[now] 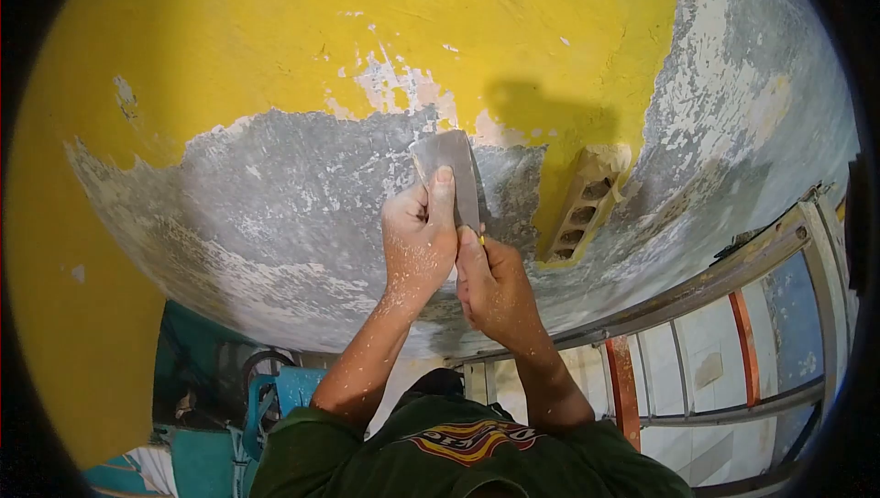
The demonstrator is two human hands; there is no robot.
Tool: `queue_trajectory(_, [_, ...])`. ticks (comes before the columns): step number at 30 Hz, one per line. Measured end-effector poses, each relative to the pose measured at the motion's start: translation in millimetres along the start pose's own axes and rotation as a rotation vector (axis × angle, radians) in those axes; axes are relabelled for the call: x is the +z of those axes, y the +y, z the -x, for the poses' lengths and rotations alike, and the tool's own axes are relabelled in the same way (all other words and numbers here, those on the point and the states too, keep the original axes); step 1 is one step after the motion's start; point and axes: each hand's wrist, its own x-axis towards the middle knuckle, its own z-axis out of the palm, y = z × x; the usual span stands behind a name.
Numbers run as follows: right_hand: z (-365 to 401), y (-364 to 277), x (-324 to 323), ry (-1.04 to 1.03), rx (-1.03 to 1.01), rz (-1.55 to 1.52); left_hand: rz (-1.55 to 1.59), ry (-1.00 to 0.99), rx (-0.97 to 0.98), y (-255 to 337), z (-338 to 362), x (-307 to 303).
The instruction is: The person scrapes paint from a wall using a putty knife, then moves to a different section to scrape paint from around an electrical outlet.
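Left hand: raised, grip closed, thumb stretched straight upward (skin flecked with white dust).
Right hand: just below, touching the left, grip closed, back toward the camera.
Left forearm, right forearm: bare, angling up and inward, elbows apart.

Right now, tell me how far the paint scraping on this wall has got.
Done: a broad grey band of bare plaster runs across the wall's middle and right. In hand: the left hand and right hand press the scraper against the lower edge of the yellow paint. Left: yellow paint above and down the left side, plus a strip beside the vent block.
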Motion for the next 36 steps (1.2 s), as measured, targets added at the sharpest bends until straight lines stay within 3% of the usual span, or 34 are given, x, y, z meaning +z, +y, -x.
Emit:
queue_trajectory(3, [5.1,6.1,0.0,-0.001,0.011,0.037,-0.238,-0.006,0.077,-12.6,9.7,-10.8])
queue_trajectory(9, [-3.2,2.6,-1.7,-0.003,-0.128,0.065,-0.079,0.047,0.039,-6.3,-1.1,-4.2])
queue_trajectory(12, [-1.9,12.9,-3.0,0.018,-0.144,0.136,-0.335,-0.015,0.134,-23.8,6.1,-13.2])
queue_trajectory(16, [-7.9,3.5,-6.6,-0.028,-0.109,0.07,-0.008,0.038,0.015,1.5,0.0,3.2])
queue_trajectory(22, [10.1,19.9,-0.5,0.063,-0.04,0.121,-0.263,-0.004,0.099,-30.0,13.4,-2.6])
queue_trajectory(27, [5.9,11.0,1.0,0.041,-0.123,0.042,-0.175,-0.01,0.074,-13.7,1.4,-0.2])
queue_trajectory(33, [6.5,10.1,-3.0,0.015,-0.006,-0.002,-0.29,0.011,0.072,-22.6,9.7,1.8])
queue_trajectory(36, [10.6,2.3,0.3,0.023,-0.005,-0.07,-0.141,-0.018,0.033,-11.4,0.2,5.6])
